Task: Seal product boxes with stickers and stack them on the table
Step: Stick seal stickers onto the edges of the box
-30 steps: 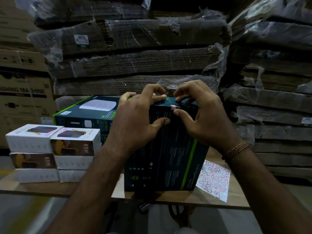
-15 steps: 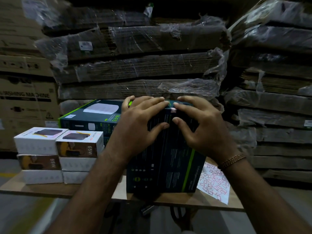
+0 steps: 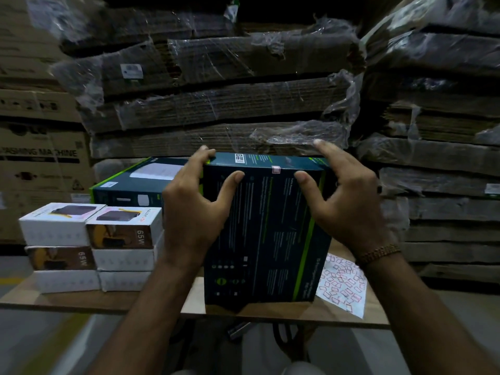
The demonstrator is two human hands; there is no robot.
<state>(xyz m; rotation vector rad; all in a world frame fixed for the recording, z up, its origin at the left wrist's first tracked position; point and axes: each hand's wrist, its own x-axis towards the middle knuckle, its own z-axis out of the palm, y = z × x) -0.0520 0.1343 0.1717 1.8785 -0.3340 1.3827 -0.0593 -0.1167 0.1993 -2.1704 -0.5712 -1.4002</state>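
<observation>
Wooden counter below, carrying a dark teal box on end at its near edge, long axis upright, printed face toward the camera, top end leaning slightly away. Gripped at the upper corners between both hands: left hand wrapped round the left corner, right hand curled over the right, thumbs on the front. Small pink sticker folded over the top front edge, between the thumbs.

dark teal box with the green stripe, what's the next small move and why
Probably lift the dark teal box with the green stripe and lay it on the matching teal box behind: a small pink sticker already bridges its top edge, and the left hand and right hand grip its sides.
</observation>
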